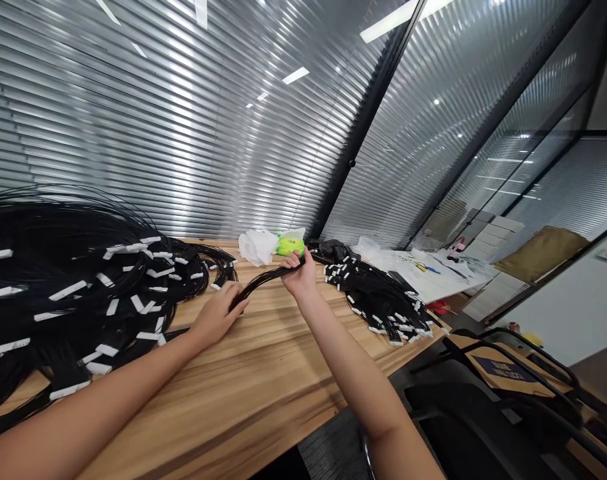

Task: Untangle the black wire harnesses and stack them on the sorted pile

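Okay, so the person's right hand (298, 273) has its fingers curled tight around one end of a bundle of thin black wires (266, 282). The left hand (216, 318) has its fingers together, clamped on the other end, so the bundle stretches between the two hands over a wooden table (248, 393). Just left of the left fingers there's a huge pile of black wires (68, 267) with white connector tabs all through it. Right of the right fingers sits a smaller pile of tabbed black wires (378, 300). Right past the right fingertips you've got a bright green packet (290, 245) beside some crumpled white plastic (256, 247), and papers (433, 273) lie further off to the right.
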A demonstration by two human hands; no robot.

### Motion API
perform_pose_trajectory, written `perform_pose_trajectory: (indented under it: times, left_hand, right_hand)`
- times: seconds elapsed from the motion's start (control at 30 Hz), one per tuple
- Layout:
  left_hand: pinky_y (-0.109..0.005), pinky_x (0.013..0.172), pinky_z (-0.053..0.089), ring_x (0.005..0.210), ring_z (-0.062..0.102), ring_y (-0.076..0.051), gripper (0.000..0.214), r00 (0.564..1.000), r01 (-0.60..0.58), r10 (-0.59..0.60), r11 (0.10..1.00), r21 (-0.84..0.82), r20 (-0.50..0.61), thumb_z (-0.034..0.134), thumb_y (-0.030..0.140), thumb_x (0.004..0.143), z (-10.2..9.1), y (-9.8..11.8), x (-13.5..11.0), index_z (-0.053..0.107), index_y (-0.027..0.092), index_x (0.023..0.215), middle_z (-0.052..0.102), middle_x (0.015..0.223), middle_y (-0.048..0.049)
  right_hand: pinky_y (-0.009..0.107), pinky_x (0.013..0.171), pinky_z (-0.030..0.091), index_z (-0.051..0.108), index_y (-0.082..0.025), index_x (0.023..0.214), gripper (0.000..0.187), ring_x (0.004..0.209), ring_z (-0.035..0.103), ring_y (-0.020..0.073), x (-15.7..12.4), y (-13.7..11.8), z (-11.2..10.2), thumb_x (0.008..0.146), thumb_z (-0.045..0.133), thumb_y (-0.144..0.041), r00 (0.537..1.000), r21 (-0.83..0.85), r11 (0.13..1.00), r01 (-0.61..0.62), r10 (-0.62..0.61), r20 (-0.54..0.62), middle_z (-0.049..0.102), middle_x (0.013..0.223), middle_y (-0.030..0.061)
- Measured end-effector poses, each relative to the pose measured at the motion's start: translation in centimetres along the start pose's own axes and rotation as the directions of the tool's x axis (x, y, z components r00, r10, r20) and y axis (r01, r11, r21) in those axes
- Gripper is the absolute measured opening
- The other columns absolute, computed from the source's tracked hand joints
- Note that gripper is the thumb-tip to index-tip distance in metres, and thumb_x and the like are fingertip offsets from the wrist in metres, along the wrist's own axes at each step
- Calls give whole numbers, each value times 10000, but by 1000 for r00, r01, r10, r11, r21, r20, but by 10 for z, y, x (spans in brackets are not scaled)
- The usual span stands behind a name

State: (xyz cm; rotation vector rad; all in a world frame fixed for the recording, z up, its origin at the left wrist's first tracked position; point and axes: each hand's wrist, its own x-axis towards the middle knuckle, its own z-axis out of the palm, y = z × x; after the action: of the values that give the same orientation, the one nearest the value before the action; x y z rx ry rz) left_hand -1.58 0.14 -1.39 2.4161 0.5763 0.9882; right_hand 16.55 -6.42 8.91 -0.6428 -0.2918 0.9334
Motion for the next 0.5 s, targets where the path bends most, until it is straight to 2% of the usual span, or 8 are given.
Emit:
perform_pose_trajectory:
  times: [0.07, 0.13, 0.17, 0.23, 0.3, 0.37, 0.43, 0.5]
  left_hand:
    - [-350, 852, 439, 983, 576, -231, 233, 999, 44, -43, 999, -32, 27, 375, 408, 938, 0, 0, -2, 498, 216, 985, 571, 1094, -70]
    - [-348, 807, 445, 923, 597, -234, 241, 993, 90, -87, 996, -29, 80, 349, 419, 949, -1, 3, -4, 484, 224, 990, 603, 1020, -55]
    - [-344, 777, 447, 882, 607, -236, 245, 990, 103, -101, 994, -20, 103, 346, 427, 951, -2, 4, -6, 484, 228, 986, 617, 969, -44]
    - [-334, 728, 444, 827, 621, -239, 247, 986, 111, -110, 994, -2, 128, 355, 440, 948, -4, 8, -8, 490, 235, 982, 635, 905, -27]
    - [-325, 711, 442, 807, 629, -237, 244, 985, 119, -119, 993, 5, 128, 362, 441, 944, -6, 9, -8, 494, 238, 976, 643, 876, -17]
    - [-316, 688, 438, 729, 625, -220, 244, 983, 147, -145, 989, -8, 109, 356, 439, 944, -7, 9, -8, 487, 233, 949, 630, 768, 4]
    - [-307, 663, 437, 606, 599, -189, 240, 980, 180, -174, 982, -56, 97, 353, 439, 945, -7, 6, -7, 466, 230, 905, 572, 631, 42]
    - [-299, 647, 445, 525, 578, -153, 227, 979, 202, -194, 969, -145, 67, 348, 435, 950, -7, 3, -6, 435, 228, 913, 546, 621, 64]
  right_hand:
    - [186, 497, 449, 511, -180, 655, 423, 482, 465, 78, 14, 3, -28, 1010, 329, -322, 995, -28, 999, 22, -25, -92, 466, 555, -45]
    - [250, 610, 523, 610, -161, 892, 243, 654, 587, 108, 24, 8, -55, 975, 463, -335, 984, -76, 997, 25, -38, -175, 619, 809, 10]
    - [318, 674, 549, 608, -150, 1043, 226, 771, 629, 152, 28, 12, -68, 939, 546, -340, 978, -102, 995, 17, -37, -204, 643, 974, 48]
    - [391, 769, 558, 575, -157, 1170, 302, 920, 639, 204, 33, 16, -88, 923, 576, -330, 972, -151, 988, 16, -50, -228, 620, 1134, 84]
    - [380, 754, 557, 577, -155, 1160, 301, 898, 640, 197, 38, 18, -100, 926, 569, -344, 973, -198, 980, 29, -72, -217, 624, 1118, 82]
    - [289, 652, 535, 586, -166, 1118, 290, 761, 624, 141, 44, 18, -107, 940, 521, -386, 978, -246, 968, 52, -100, -186, 646, 1025, 55]
    - [212, 541, 466, 587, -204, 1095, 298, 615, 562, 92, 49, 20, -109, 924, 505, -434, 983, -303, 950, 73, -121, -141, 659, 924, 12]
    - [188, 465, 391, 603, -227, 1064, 331, 510, 492, 73, 50, 26, -109, 848, 581, -477, 990, -374, 924, 79, -116, -77, 662, 833, -19]
